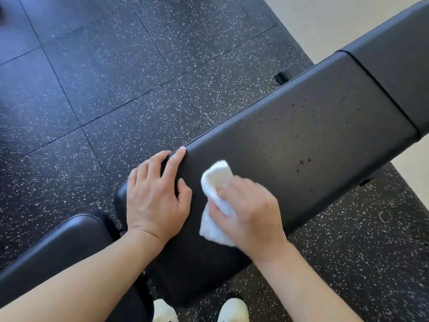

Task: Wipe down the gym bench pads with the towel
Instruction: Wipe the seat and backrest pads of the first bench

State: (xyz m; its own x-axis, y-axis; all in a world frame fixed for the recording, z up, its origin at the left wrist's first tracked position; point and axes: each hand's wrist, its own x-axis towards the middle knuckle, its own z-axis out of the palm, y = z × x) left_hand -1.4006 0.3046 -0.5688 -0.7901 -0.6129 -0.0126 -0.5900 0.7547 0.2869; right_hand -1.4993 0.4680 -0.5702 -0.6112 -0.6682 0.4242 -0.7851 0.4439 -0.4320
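The towel (217,201) is soft and light — bunched in the right hand (248,212); the left hand (155,194) lies flat, steadying the smooth, droplet-spotted pad (313,135).

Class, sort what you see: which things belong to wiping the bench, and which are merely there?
Belong: white towel, right hand gripping it, left hand resting on the long bench pad, droplets.
Merely there: speckled floor, white shoes.

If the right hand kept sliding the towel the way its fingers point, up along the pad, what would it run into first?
Probably the scattered droplets on the long bench pad. The right hand grips the towel, aimed roughly up that pad; past the droplets lies the seam to the next pad.
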